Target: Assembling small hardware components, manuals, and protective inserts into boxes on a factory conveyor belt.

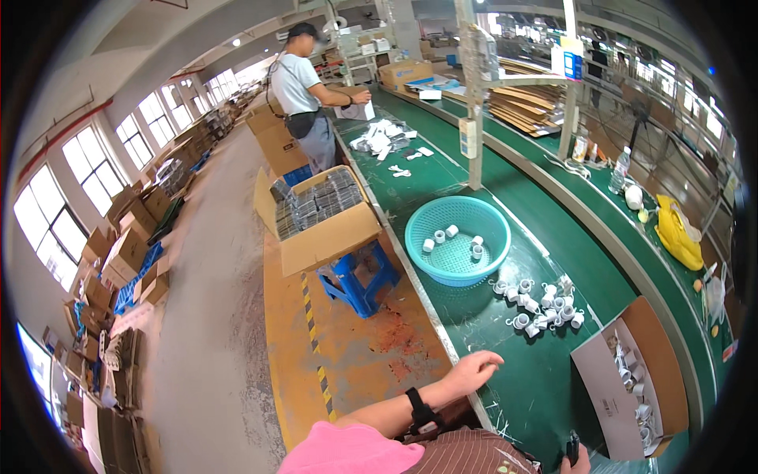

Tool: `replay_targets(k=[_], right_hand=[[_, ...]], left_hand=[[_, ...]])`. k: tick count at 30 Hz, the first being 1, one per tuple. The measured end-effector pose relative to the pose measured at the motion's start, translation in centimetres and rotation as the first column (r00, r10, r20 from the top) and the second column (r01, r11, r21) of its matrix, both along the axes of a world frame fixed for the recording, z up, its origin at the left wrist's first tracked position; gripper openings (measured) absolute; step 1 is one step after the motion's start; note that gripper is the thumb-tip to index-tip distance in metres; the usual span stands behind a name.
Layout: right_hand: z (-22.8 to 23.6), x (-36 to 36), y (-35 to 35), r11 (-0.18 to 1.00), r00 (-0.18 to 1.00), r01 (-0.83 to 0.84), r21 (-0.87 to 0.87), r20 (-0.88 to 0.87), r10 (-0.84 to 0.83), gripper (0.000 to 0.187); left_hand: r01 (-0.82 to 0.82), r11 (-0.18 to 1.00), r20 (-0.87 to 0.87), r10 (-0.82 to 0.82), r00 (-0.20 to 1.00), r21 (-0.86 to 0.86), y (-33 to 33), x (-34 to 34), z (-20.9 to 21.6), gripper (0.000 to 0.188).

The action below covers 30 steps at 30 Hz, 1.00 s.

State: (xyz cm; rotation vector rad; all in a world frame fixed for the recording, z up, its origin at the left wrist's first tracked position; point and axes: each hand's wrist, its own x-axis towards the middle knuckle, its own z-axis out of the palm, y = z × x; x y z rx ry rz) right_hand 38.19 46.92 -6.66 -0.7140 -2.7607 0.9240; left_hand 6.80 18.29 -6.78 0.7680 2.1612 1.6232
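My left hand, with a black band on its wrist, hovers over the near edge of the green work surface. Its fingers stretch to the right, apart from any part. At the lower edge, my right hand grips a small black hand tool, partly cut off, so its exact kind is unclear. Ahead lies a loose pile of white plastic fittings with thin hooks. Beyond it, a turquoise basket holds several similar white fittings. An open carton with more white parts stands right of my right hand.
To the left, an open box of grey packs rests on a blue stool. A co-worker stands farther along by a white pile. A post rises beside the basket; a bottle and yellow bag are at right.
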Motion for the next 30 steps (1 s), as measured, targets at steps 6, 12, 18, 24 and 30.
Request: replay_targets(k=[6,12,18,24,30], right_hand=[[-2.0,-4.0,-0.3,0.978,0.987,-0.158,-0.135,-0.013,0.158,0.039],[0.6,-10.6,-3.8,0.949,0.957,-0.257,-0.183,0.089,0.276,0.039],[1.7,-18.2,-4.6,0.926,0.943,-0.212,-0.312,0.184,0.278,0.036],[-0.5,-25.0,-4.5,0.936,0.896,-0.232,-0.265,0.315,0.312,0.034],[0.0,-24.4,-3.9,0.873,0.905,0.222,-0.434,0.424,-0.019,0.037]], left_hand=[[-0.467,0.865,-0.102,0.490,0.866,0.184,-10.1,-7.4,1.0,0.021],[-0.779,0.627,0.001,0.779,0.627,-0.011,-24.1,-14.5,-4.1,0.021],[-0.878,0.479,0.173,0.864,0.474,0.009,-30.7,-19.1,-4.7,0.022],[-0.898,0.425,0.527,0.793,0.306,-0.117,-36.4,-24.9,-14.5,0.031],[-0.913,0.365,0.719,0.682,0.131,-0.180,-36.4,-31.0,-26.0,0.028]])
